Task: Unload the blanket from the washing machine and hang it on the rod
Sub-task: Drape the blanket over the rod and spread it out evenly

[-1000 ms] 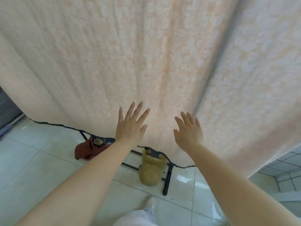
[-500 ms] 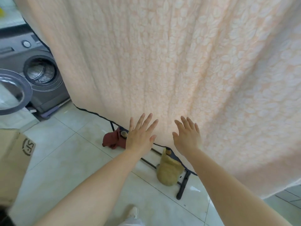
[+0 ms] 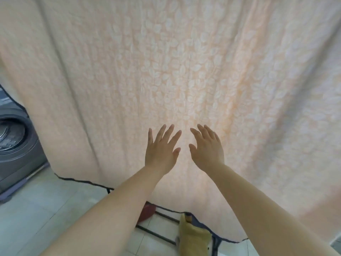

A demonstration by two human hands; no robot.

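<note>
Both forearms are bare right up to the bottom edge of view, with no sleeve showing on either. The left hand [image 3: 160,152] at about seven o'clock from centre and the right hand [image 3: 207,151] at about five o'clock are bare too: slim fingers, short plain nails, thumbs on the inner sides. The wrists carry nothing.

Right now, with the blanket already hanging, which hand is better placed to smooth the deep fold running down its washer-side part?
Probably the left hand: it is open and sits nearer that fold in the blanket. The right hand, also open, would have to cross over.
</note>
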